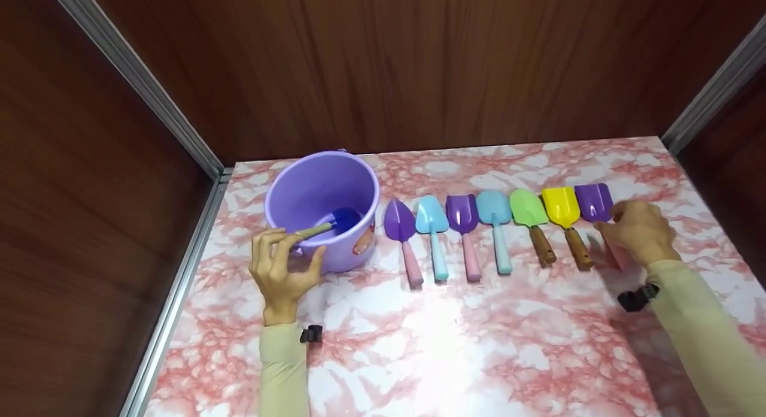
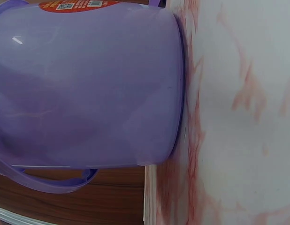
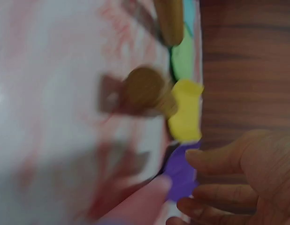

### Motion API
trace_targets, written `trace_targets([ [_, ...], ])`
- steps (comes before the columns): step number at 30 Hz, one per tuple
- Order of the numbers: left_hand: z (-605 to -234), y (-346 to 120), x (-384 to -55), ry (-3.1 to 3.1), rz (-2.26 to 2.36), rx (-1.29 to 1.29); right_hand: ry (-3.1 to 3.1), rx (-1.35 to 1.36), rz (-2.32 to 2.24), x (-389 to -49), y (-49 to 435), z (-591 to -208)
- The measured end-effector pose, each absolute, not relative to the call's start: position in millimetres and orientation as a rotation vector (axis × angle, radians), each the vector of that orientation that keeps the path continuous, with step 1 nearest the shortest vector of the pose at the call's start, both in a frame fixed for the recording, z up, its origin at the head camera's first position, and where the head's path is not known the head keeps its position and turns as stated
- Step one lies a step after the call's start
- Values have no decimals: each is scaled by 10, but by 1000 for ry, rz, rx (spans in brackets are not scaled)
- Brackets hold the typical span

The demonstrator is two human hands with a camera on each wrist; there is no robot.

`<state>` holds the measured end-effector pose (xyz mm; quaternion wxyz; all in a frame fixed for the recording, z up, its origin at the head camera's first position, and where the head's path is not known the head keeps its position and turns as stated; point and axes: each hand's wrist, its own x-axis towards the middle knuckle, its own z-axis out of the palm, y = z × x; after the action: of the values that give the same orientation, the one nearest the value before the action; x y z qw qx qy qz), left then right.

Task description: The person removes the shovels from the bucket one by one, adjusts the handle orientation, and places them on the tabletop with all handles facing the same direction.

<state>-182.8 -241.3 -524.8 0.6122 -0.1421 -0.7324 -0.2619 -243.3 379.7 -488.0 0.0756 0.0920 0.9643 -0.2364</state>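
Observation:
A light-purple bucket [image 1: 353,255] stands at the left of the marbled table. Inside it a blue-bladed shovel [image 1: 317,230] leans, its pale handle over the near rim. My left hand [image 1: 281,270] is at that rim beside the handle end, fingers extended and thumb apart; the left wrist view shows only the bucket side. At the right end of a row of shovels lies a purple shovel [image 1: 594,201] with a pink handle [image 3: 140,201]. Above it is my right hand [image 1: 643,231], thumb and fingers spread apart in the right wrist view, not closed round the handle.
Left of the purple shovel lie a yellow shovel [image 1: 561,206] and a green shovel [image 1: 529,207], both wooden-handled. Further left are blue and purple ones, including a purple pointed trowel [image 1: 400,221] by the bucket. Dark wood panels [image 1: 419,64] enclose the table.

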Motion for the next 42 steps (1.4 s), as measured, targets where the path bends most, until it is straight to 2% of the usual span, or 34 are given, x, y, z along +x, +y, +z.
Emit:
trace_targets([
  [7, -5250, -2406, -1818, -1697, -615, -328, 2936, 140, -773, -2650, 3286, -4591],
  [18, -5272, -2420, -1831, -1698, -613, -334, 3041, -206, -989, -2865, 2117, -4211],
  [30, -5260, -2417, -1830, -1701, -610, -329, 3042, -542, -959, -2906, 894, -3935],
  [42, -5241, -2414, -1851, -1685, -604, -334, 3021, -1034, -1052, -2755, 68, -3947],
])
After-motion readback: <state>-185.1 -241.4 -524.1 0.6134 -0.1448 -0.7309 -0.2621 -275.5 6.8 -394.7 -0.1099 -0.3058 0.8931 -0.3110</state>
